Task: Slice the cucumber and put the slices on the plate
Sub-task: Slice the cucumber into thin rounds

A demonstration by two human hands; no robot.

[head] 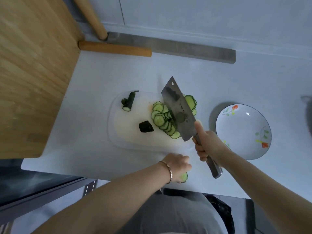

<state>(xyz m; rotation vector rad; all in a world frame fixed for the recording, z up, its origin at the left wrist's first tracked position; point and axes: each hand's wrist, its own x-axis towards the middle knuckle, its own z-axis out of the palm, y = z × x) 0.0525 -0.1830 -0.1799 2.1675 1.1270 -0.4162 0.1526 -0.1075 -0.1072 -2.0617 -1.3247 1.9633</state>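
With the fingers of the right hand (205,146) wrapped round the cleaver (179,112) handle and its blade among the slices (160,119) heaped on the cutting board (121,132), the person should slide it flat beneath them toward the plate (243,129) nearby, though whether the left hand (179,163) pinches the stray slice (184,177) is unclear.

Bare arms on show here: the left forearm (118,191) and right forearm (253,174) run uncovered from the frame edge down to the left hand (179,166) and right hand (206,144). On the left wrist sits a slim bracelet (167,171), rose-gold, flat links catching the light. Below, a plain grey garment (177,215) covers the torso, smooth and unpatterned.
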